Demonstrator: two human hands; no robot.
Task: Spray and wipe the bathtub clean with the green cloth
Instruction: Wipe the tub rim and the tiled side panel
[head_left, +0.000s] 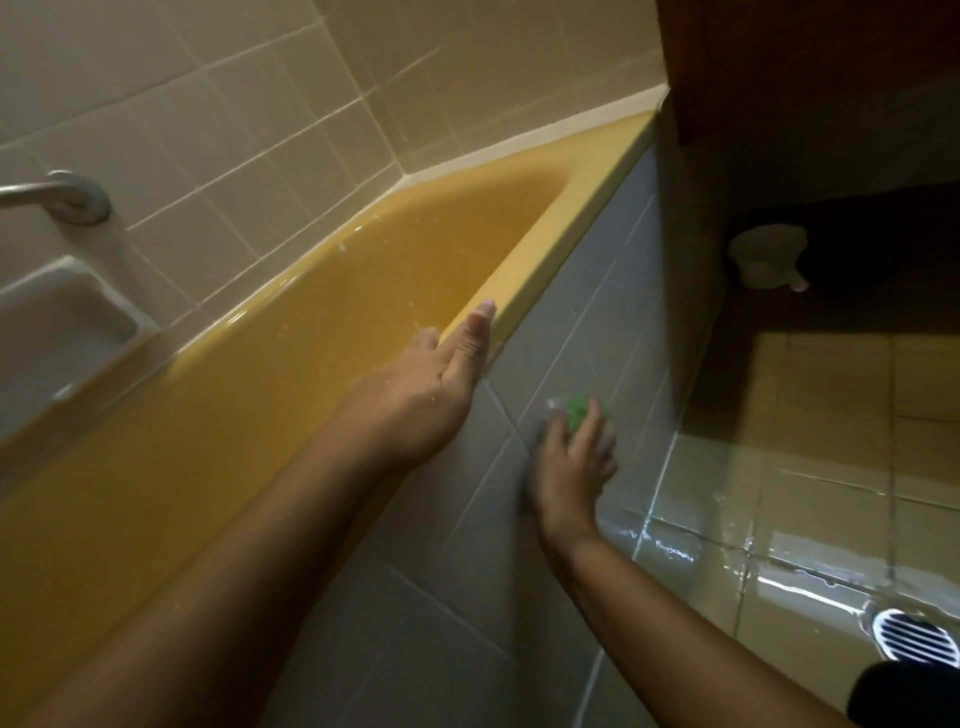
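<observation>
Yellow enamel forms the bathtub (579, 208), which runs diagonally from the lower left to the far corner, with water droplets and wet streaks glinting on its inner wall. The left hand (431, 384) rests on the tub's near rim, its fingers straight and held together along the edge and the thumb on the inner side; it holds nothing. Below the rim, on the grey tiled side panel (587, 322), the right hand (569, 467) presses the green cloth (579, 410) flat against a tile. Its fingers are spread apart over the bunched fabric, which peeks out beyond the fingertips. This hand and the cloth are motion-blurred, so the thumb's hold cannot be made out. Beige wall tiles (260, 104) with pale grout back the tub. A metal grab bar (67, 195) is mounted at the left, and a recessed soap dish (57, 322) sits just below it. A dark wooden cabinet (805, 78) overhangs at the upper right and butts against the tub's far end. In the shadow beneath it lies a small white object (769, 254), too dim to identify. The tiled floor (779, 519) beside the panel shines with water, and a round slotted drain grate (914, 636) sits at the lower right, next to a dark sleeve (904, 691).
</observation>
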